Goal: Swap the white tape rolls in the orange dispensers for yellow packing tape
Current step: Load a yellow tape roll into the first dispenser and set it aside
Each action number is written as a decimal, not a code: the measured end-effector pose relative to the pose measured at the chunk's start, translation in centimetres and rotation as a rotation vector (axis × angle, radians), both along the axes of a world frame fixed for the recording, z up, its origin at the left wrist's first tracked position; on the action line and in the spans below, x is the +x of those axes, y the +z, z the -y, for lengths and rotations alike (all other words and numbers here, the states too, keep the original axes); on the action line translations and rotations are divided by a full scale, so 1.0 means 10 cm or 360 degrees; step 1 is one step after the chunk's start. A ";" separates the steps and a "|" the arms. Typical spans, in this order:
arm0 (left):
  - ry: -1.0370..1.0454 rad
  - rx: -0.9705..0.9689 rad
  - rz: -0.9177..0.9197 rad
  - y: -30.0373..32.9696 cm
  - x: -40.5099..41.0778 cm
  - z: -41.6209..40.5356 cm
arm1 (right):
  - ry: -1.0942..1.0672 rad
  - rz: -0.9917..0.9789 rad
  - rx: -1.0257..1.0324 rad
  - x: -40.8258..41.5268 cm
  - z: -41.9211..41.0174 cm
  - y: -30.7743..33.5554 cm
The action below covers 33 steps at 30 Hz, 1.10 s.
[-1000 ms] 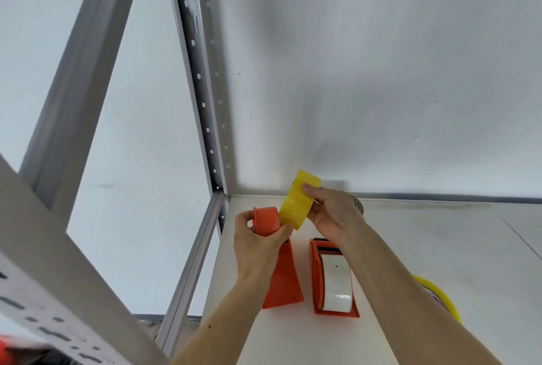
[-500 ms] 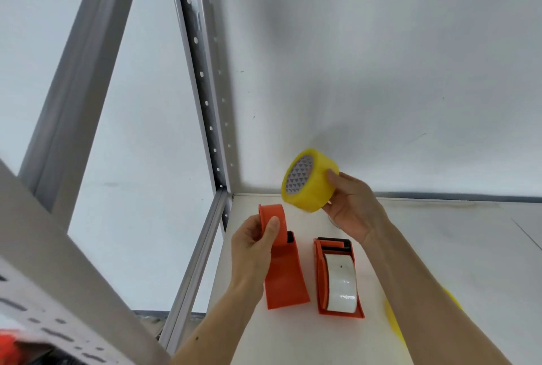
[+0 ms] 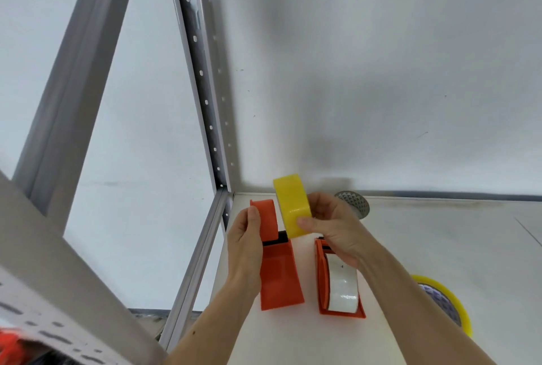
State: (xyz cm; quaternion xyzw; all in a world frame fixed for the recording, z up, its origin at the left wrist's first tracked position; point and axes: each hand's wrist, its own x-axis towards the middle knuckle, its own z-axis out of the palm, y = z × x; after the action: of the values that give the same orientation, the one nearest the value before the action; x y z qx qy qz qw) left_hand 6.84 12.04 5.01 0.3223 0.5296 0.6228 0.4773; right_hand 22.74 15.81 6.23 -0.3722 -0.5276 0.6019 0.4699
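Two orange dispensers stand side by side on the white shelf (image 3: 440, 247). My left hand (image 3: 245, 247) grips the top of the left dispenser (image 3: 278, 273), whose orange hub piece sticks up bare. My right hand (image 3: 331, 226) holds a yellow tape roll (image 3: 293, 206) on edge, touching the right side of that hub. The right dispenser (image 3: 341, 285) carries a white tape roll (image 3: 343, 282). A second yellow roll (image 3: 457, 309) lies flat at the right, partly behind my right forearm.
A roll with a grey patterned core (image 3: 356, 203) lies by the back wall behind my right hand. A grey perforated shelf post (image 3: 205, 94) rises at the shelf's back left corner, and the shelf's left edge rail (image 3: 199, 262) runs toward me.
My right hand has turned the yellow roll edge-on and brought it down from above the dispensers against the left dispenser's hub. My left hand has kept its hold on that dispenser.
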 end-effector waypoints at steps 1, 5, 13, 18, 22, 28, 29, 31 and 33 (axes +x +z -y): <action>0.0009 0.0002 0.0024 0.01 0.00 0.00 | 0.0045 0.0025 0.0021 -0.03 0.02 -0.02; 0.0002 0.0025 0.0100 0.02 -0.02 0.00 | 0.0127 0.0057 0.0060 -0.13 0.06 -0.11; -0.0106 -0.0017 0.0216 0.08 -0.04 0.06 | 0.0093 0.0310 0.0081 -0.33 0.09 -0.21; -0.0101 -0.0057 0.0214 0.09 -0.06 0.09 | 0.0021 0.0888 0.0209 -0.33 0.09 -0.14; -0.0079 -0.0079 0.0249 0.10 -0.05 0.13 | 0.0074 0.0896 0.0149 -0.21 -0.03 -0.06; -0.0079 -0.0127 0.0149 0.12 -0.10 0.21 | 0.0228 0.0926 0.0225 -0.33 -0.07 -0.13; -0.0073 -0.0134 0.0121 0.13 -0.11 0.22 | 0.0181 0.0959 0.0286 -0.34 -0.06 -0.15; -0.0043 -0.0159 0.0088 0.12 -0.12 0.25 | 0.0104 0.1048 0.0422 -0.38 -0.01 -0.19; -0.0049 -0.0140 0.0021 0.14 -0.10 0.27 | 0.0052 0.1120 0.0518 -0.42 0.04 -0.21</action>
State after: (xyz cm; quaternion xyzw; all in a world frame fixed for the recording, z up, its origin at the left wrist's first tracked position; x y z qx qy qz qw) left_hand 5.84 9.39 6.39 0.3049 0.5482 0.5937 0.5041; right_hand 18.50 15.37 4.12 -0.4680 -0.7511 0.3532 0.3035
